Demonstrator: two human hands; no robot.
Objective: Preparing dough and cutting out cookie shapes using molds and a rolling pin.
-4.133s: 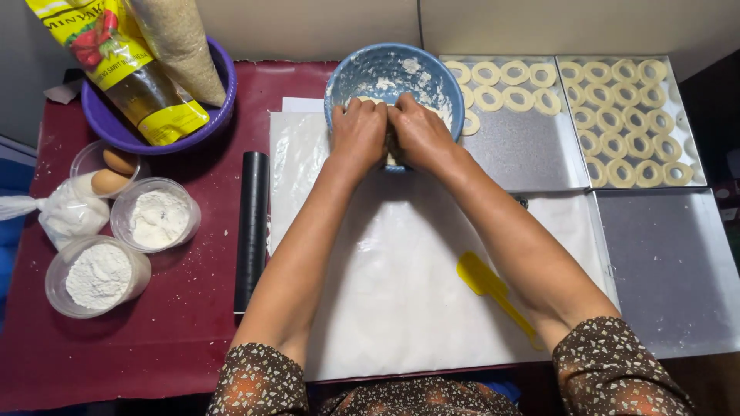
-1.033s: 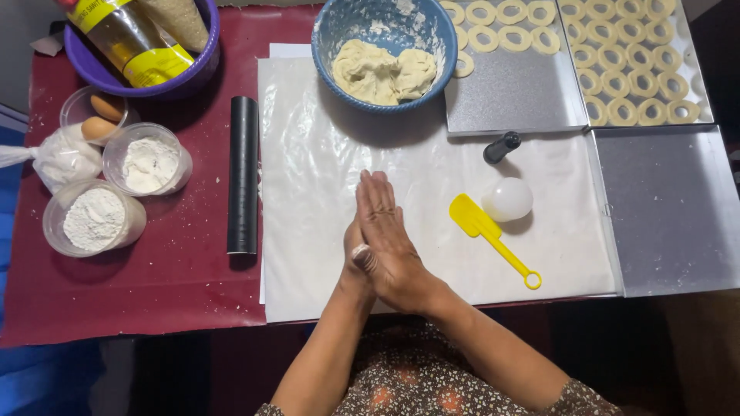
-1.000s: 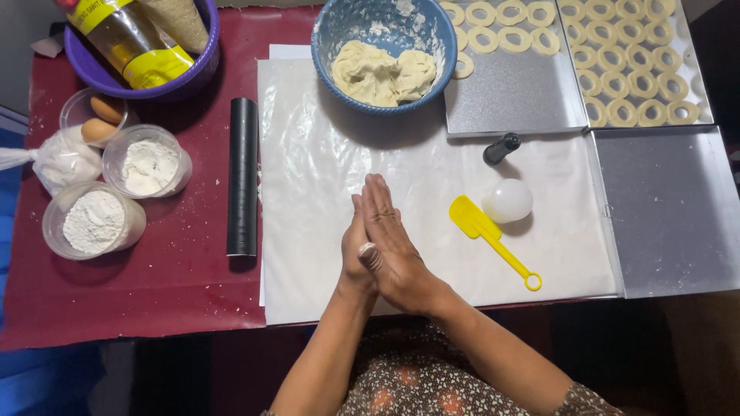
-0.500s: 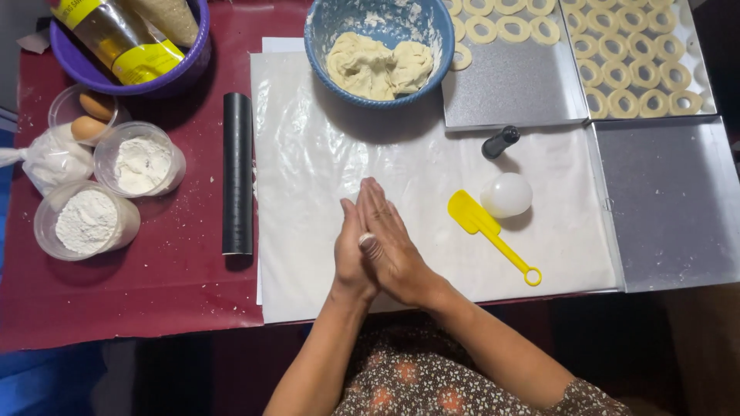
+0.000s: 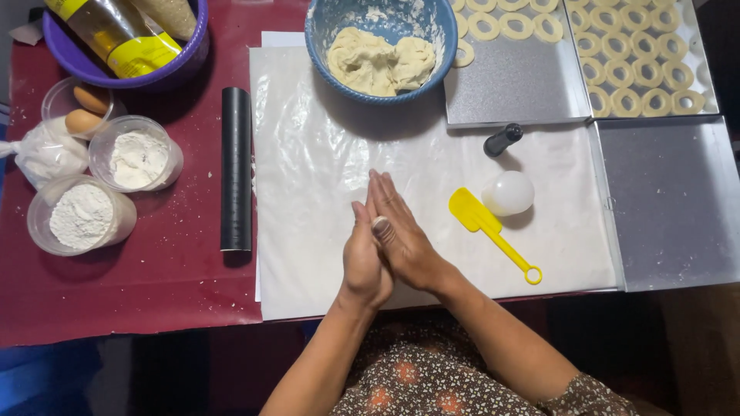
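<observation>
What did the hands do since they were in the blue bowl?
Both hands came out of the bowl and back toward the person. Now the left hand and right hand press together, palms around a small piece of dough. The spatula and rolling pin lie as before.

Home kitchen, baking setup: blue dough bowl [image 5: 379,46], flour tubs [image 5: 81,216], eggs [image 5: 85,112], metal trays of ring biscuits [image 5: 640,58], red-clothed bench [image 5: 154,285].
</observation>
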